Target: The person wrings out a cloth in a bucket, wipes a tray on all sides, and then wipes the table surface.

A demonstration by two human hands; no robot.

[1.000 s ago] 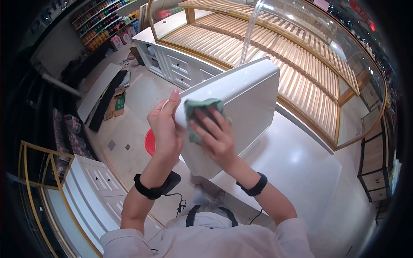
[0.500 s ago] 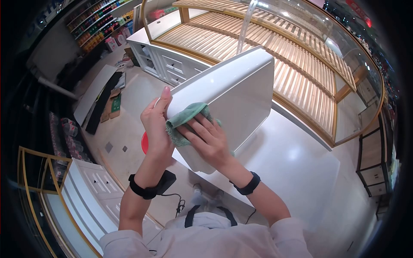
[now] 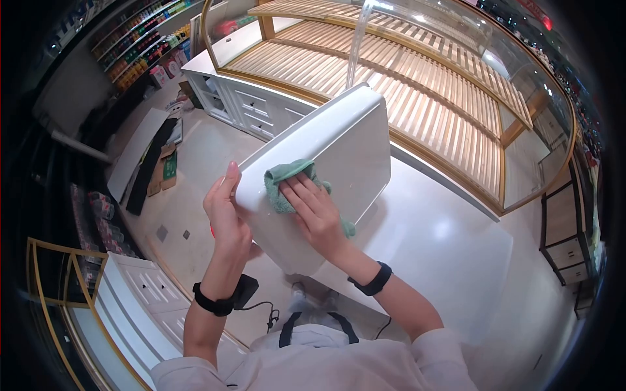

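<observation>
A large white tray-like panel (image 3: 345, 156) with rounded edges is held tilted above a white tabletop (image 3: 443, 254). My left hand (image 3: 226, 212) grips its near left edge, thumb up along the side and the other fingers partly hidden behind. My right hand (image 3: 316, 212) presses a green cloth (image 3: 287, 186) flat against the panel's surface near the left corner. Part of the cloth hangs out under the palm on the right. A few small specks show on the panel beside the cloth.
A glass display case with wooden slatted shelves (image 3: 417, 104) stands behind the tabletop. White drawers (image 3: 254, 111) sit below it. At lower left is a white cabinet (image 3: 147, 280) with a gold frame. Cardboard (image 3: 163, 171) and boards lie on the floor.
The panel has shifted left and tilted a little differently, with my left hand moving left and down. The cloth under my right hand now sits farther in from the panel's left edge.
</observation>
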